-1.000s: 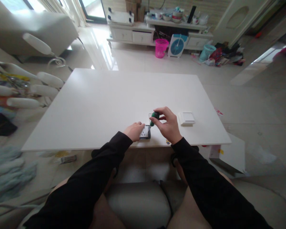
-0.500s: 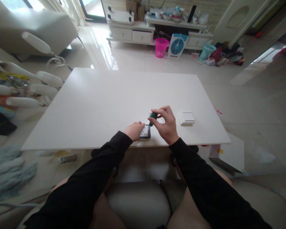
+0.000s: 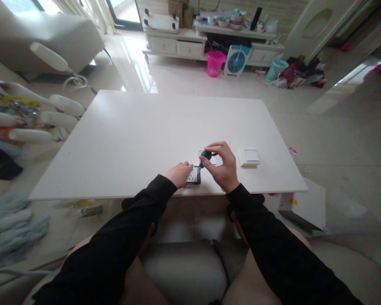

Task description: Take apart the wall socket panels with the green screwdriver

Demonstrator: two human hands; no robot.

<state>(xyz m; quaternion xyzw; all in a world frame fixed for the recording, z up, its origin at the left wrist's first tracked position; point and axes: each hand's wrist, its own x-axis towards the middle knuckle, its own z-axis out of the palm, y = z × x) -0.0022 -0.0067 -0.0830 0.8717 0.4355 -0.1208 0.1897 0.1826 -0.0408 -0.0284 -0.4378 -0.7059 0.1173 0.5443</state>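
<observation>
Socket (image 3: pixel 193 177) sits at the tabletop's (image 3: pixel 146 127) near edge, left hand (image 3: pixel 179 174) over its left side, can't tell if it's gripping. Right hand (image 3: pixel 225 166) is pinching a green screwdriver (image 3: pixel 205 156) slanted toward the right side; I'd stand it straighter and turn gently.

Near the worktop's (image 3: pixel 139 135) six o'clock edge lies a socket (image 3: pixel 194 174). The left hand (image 3: pixel 178 174) covers its nine o'clock side; a screwdriver (image 3: pixel 205 156) slants from the socket toward one o'clock, in the right hand (image 3: pixel 225 166). A switch (image 3: pixel 250 156) lies between two and three o'clock.
</observation>
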